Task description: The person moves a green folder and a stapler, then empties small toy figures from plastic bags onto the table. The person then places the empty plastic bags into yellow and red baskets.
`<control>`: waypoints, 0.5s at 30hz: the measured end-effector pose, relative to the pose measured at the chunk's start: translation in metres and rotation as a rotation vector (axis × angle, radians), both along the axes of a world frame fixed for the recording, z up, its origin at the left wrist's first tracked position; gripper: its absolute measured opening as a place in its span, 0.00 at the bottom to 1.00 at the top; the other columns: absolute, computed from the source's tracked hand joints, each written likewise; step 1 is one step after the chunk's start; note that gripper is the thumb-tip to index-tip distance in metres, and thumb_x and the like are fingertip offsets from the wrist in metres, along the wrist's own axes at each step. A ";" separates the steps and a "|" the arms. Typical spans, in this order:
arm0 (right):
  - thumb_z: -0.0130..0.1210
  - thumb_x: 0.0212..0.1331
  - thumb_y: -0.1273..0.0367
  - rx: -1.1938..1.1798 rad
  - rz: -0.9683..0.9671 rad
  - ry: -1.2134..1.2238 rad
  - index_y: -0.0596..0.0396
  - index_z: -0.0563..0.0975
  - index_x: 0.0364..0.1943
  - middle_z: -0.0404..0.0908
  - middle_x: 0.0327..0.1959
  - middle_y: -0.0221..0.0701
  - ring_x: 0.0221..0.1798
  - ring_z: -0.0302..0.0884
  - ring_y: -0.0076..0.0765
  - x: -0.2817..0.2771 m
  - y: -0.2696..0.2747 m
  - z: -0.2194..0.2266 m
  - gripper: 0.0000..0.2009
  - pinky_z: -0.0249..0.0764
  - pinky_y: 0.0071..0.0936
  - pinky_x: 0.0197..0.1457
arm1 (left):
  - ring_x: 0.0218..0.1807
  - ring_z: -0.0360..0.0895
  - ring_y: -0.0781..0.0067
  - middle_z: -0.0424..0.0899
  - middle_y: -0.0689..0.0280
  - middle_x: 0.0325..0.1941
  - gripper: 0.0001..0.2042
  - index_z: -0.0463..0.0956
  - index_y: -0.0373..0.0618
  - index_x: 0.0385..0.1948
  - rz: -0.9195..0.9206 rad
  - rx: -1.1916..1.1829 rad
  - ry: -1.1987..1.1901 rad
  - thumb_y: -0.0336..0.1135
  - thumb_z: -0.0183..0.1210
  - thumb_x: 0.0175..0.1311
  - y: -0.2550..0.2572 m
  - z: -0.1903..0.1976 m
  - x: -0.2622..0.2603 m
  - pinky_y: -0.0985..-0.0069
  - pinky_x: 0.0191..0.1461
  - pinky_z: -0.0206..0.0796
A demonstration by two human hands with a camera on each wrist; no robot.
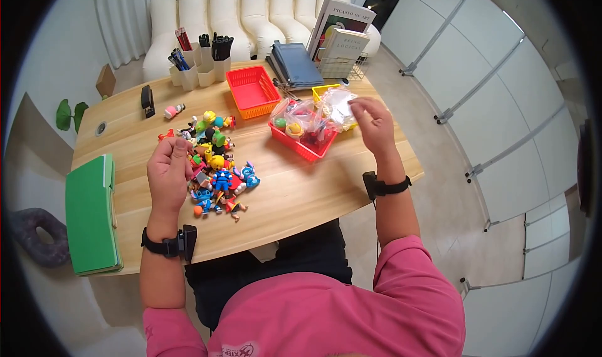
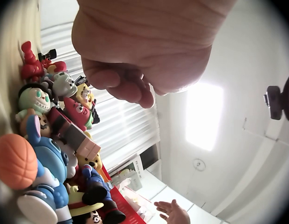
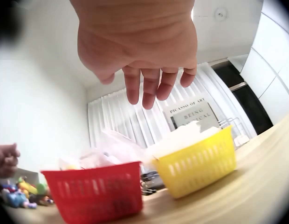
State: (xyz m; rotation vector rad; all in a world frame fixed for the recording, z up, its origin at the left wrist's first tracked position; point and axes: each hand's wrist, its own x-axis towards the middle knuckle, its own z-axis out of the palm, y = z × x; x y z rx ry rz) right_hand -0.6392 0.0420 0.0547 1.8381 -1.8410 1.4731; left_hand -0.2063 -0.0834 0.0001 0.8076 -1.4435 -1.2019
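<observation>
My left hand (image 1: 168, 174) hovers at the near-left side of a pile of small toy figures (image 1: 221, 162). Its fingers are curled in, and nothing shows between them in the left wrist view. Below it there lie a blue figure (image 2: 50, 158) with an orange basketball (image 2: 15, 161) and a mint-green figure (image 2: 36, 100). My right hand (image 1: 376, 128) is raised near the yellow basket (image 3: 200, 168), its fingers extended and holding nothing. White packaging (image 1: 340, 106) fills that basket. Beside it stands a red basket (image 3: 95, 191) holding clear plastic bags (image 1: 301, 115) with small toys inside.
Behind the pile sits a red-and-orange basket (image 1: 254, 111). Pen holders (image 1: 205, 75), a black stapler (image 1: 147, 101), blue folders (image 1: 298, 65) and a wire rack (image 1: 351, 67) of books line the back. A green folder (image 1: 93, 213) lies at the left edge.
</observation>
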 end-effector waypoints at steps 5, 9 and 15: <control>0.68 0.60 0.67 0.439 -0.088 0.354 0.51 0.88 0.45 0.86 0.44 0.34 0.57 0.80 0.44 0.026 0.008 0.003 0.10 0.78 0.36 0.60 | 0.20 0.63 0.91 0.70 0.78 0.18 0.15 0.80 0.43 0.39 -0.004 0.007 0.027 0.45 0.55 0.82 -0.003 -0.001 0.000 0.86 0.24 0.52; 0.68 0.60 0.71 0.349 -0.021 0.272 0.54 0.87 0.41 0.87 0.42 0.34 0.52 0.83 0.40 0.030 0.007 0.020 0.06 0.79 0.35 0.55 | 0.22 0.65 0.92 0.74 0.77 0.25 0.15 0.79 0.41 0.39 -0.014 0.020 0.039 0.44 0.57 0.81 -0.002 0.001 0.003 0.87 0.25 0.57; 0.65 0.69 0.72 0.304 0.430 -0.523 0.62 0.84 0.43 0.87 0.37 0.26 0.37 0.82 0.16 0.098 0.001 0.041 0.06 0.79 0.19 0.41 | 0.26 0.69 0.91 0.82 0.72 0.33 0.14 0.79 0.43 0.42 -0.194 -0.027 -0.010 0.45 0.60 0.79 0.005 0.004 0.004 0.87 0.28 0.59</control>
